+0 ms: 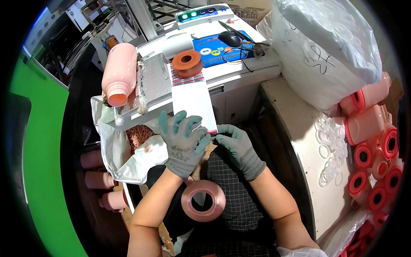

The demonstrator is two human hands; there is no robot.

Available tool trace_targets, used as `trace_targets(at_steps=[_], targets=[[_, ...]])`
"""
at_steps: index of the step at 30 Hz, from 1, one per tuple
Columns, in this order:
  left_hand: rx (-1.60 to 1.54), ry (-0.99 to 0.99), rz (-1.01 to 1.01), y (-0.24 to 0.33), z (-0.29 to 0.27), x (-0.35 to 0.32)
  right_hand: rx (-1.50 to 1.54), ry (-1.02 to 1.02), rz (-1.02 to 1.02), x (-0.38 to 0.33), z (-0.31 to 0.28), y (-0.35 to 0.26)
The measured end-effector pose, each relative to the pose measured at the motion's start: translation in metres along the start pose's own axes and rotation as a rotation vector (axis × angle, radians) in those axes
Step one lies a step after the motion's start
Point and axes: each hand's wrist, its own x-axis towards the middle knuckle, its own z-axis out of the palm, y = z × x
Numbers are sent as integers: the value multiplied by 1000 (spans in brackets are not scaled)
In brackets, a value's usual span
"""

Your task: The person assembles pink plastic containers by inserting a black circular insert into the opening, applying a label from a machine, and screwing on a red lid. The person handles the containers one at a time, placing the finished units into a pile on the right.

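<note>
Both my hands wear grey knitted gloves with teal fingertips. My left hand (pixel 182 143) is open, its fingers spread beside the lower end of a white label strip (pixel 193 103) that hangs over the table's front edge. At the strip's lower right corner, next to a small pink-red edge, my right hand (pixel 235 144) pinches with thumb and forefinger; exactly what lies between the fingertips is partly hidden. A brown tape roll (pixel 187 63) rests on the strip's printed far part. Below my hands, a pink bottle (pixel 217 207) lies on my lap, round opening facing up.
Another pink bottle (pixel 120 73) lies on a perforated metal plate (pixel 153 83). A blue mat (pixel 209 43) carries a black mouse (pixel 229 38) and tools. White rings (pixel 327 143) cover part of the right bench beside a big white sack (pixel 321 55) and stacked pink bottles (pixel 366 124).
</note>
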Motion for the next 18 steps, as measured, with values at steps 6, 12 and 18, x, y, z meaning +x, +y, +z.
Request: trace_targets(at_steps=[6,12,18], targets=[[-69,42,-82,-1,1,2,-25,7,-16,2,5,1],[-125,33,-66,0,-7,-1,23,-4,-5,0,12,1],[-340,152,-282,21,-48,-72,115,241,-47,-73,8,-20]])
